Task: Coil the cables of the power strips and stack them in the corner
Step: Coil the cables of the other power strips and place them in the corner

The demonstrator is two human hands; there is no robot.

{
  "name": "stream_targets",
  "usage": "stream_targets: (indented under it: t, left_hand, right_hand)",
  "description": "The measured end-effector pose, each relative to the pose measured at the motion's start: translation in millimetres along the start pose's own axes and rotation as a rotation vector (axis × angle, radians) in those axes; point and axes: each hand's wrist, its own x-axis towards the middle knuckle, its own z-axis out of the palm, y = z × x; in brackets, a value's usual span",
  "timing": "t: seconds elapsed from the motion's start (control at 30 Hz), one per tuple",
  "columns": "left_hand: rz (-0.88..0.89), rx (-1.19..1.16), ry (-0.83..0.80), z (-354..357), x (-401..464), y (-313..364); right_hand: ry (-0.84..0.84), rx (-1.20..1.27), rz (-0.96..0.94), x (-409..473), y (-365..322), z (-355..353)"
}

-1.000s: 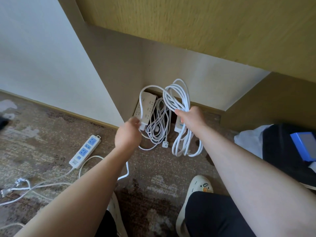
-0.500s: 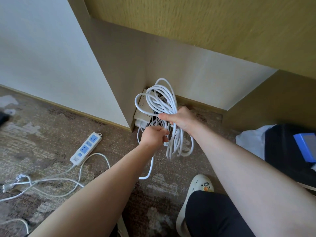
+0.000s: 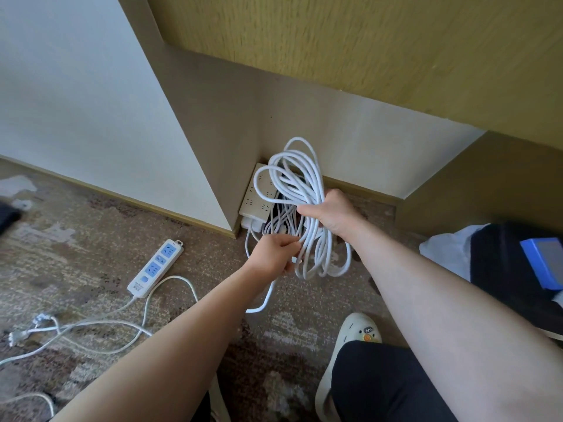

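Observation:
A thick bundle of white cable loops (image 3: 300, 190) hangs from my right hand (image 3: 330, 213), which grips it around the middle, above the floor near the corner. My left hand (image 3: 272, 254) pinches strands at the lower part of the same bundle. A loose tail of this cable (image 3: 265, 303) drops to the carpet below. In the corner a cream power strip (image 3: 257, 197) lies on the floor with another coiled cable partly hidden behind the bundle. A white strip with blue sockets (image 3: 156, 267) lies to the left, its cable (image 3: 100, 325) sprawled uncoiled.
Patterned brown carpet (image 3: 76, 239) covers the floor. Walls and a wooden panel (image 3: 365, 41) close in the corner. My foot in a cream slipper (image 3: 350, 339) stands at lower right. Dark bags with a blue item (image 3: 542, 263) sit at the right.
My left hand moved right from the corner strip to the lower part of the bundle and now pinches it. The bundle shifted left toward the corner.

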Motion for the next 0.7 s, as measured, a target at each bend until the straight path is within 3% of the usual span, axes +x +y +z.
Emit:
stream_targets:
  t: [0.27, 0.5, 0.7]
  left_hand:
    - [0.110, 0.092, 0.140, 10, -2, -3]
    - [0.004, 0.037, 0.012, -1, -7, -12]
    - [0.047, 0.260, -0.010, -52, -11, -16]
  right_hand:
    - [-0.017, 0.074, 0.025, -5, -1, 1]
    - [0.111, 0.054, 0.046, -2, -3, 9]
    - [0.146, 0.044, 0.065, 3, -1, -10]
